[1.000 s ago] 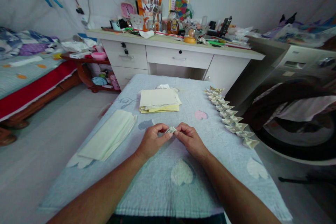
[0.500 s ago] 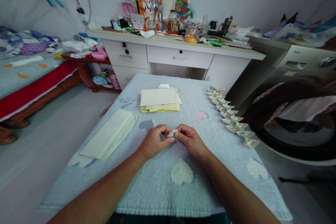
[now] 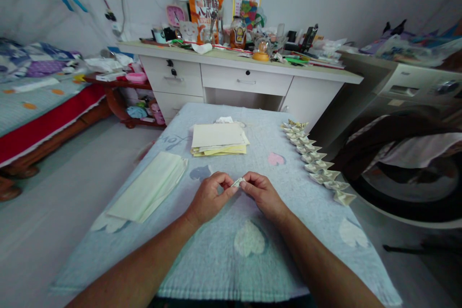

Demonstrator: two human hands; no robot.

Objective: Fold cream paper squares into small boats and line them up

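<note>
Between my two hands, above the middle of the cloth-covered table (image 3: 252,269), is a small folded piece of paper (image 3: 237,182). My left hand (image 3: 212,196) pinches its left end with thumb and forefinger. On the other side my right hand (image 3: 263,194) pinches the right end. The fingertips cover much of the paper, so its full shape is hidden. A row of folded paper boats (image 3: 317,160) runs along the table's right side. Beyond my hands lies a stack of cream and yellow paper sheets (image 3: 218,135). Pale green folded sheets (image 3: 147,187) rest at the left.
Against the wall stands a white desk (image 3: 231,74) crowded with jars, a pink clock (image 3: 175,15) and an orange snack bag (image 3: 204,7). A washing machine (image 3: 407,82) with cloth hanging from its door is at the right. A bed (image 3: 43,101) is at the left.
Both hands stay in nearly the same place, pinching the folded paper. The paper has turned slightly and shows a narrower face between the fingertips.
</note>
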